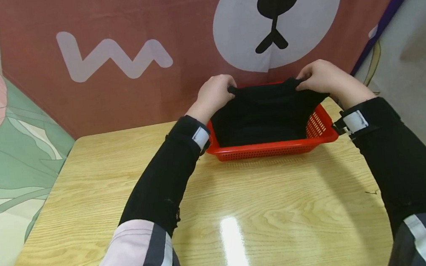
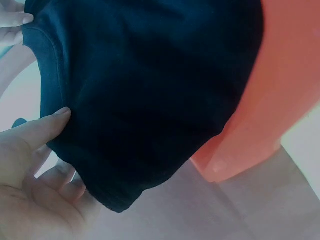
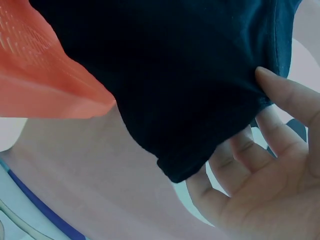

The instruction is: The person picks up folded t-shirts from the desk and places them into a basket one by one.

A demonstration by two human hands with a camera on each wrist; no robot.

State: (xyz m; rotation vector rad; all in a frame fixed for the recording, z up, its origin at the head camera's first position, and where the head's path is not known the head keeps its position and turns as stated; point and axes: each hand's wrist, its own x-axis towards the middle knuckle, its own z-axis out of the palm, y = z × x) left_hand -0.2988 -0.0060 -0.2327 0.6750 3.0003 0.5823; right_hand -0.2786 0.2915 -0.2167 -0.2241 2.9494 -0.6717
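Note:
A black T-shirt (image 1: 261, 118) hangs spread between both hands, its lower part inside a red plastic basket (image 1: 264, 150). The left hand (image 1: 215, 92) pinches the upper left part of the cloth. On the opposite side, the right hand (image 1: 324, 79) pinches the upper right part. In the left wrist view, the thumb (image 2: 47, 129) lies on the front of the cloth and the other fingers are partly behind it. A hanging cloth end (image 3: 182, 162) shows beside the right hand's fingers in the right wrist view. The basket's contents are hidden behind the cloth.
The basket stands at the back of a light wooden table (image 1: 132, 169). Right behind it hangs a brown cloth backdrop (image 1: 137, 97) with a bear's muzzle. Patterned fabric (image 1: 12, 146) lies left of the table; a pale curtain (image 1: 417, 73) hangs to the right.

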